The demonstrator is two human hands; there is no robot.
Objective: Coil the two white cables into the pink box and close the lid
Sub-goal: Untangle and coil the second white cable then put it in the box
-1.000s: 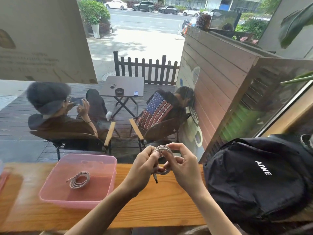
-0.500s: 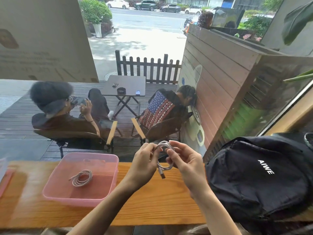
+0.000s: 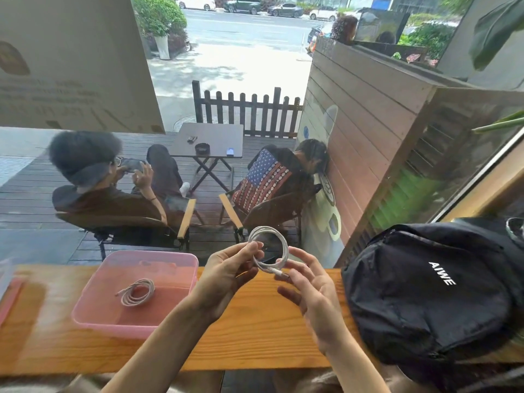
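Note:
The open pink box [image 3: 93, 321] sits on the wooden counter at the left, and one coiled white cable [image 3: 137, 292] lies flat inside it. A second white cable [image 3: 269, 245], wound into a ring, is held in the air above the counter's far edge. My left hand [image 3: 226, 275] pinches the ring's left side between thumb and fingertips. My right hand [image 3: 307, 287] pinches the plug end at the ring's lower right, with its other fingers spread. The pink edge of what may be the lid [image 3: 7, 296] shows at the far left.
A black backpack [image 3: 425, 293] fills the counter's right side, close to my right forearm. The wooden counter [image 3: 255, 336] runs along a window. Behind the glass two people sit in chairs by a small table [image 3: 208, 140].
The cable's loose end has been drawn up into the ring and the coil is rounder. My right hand's fingers have spread out. Both hands stay above the counter.

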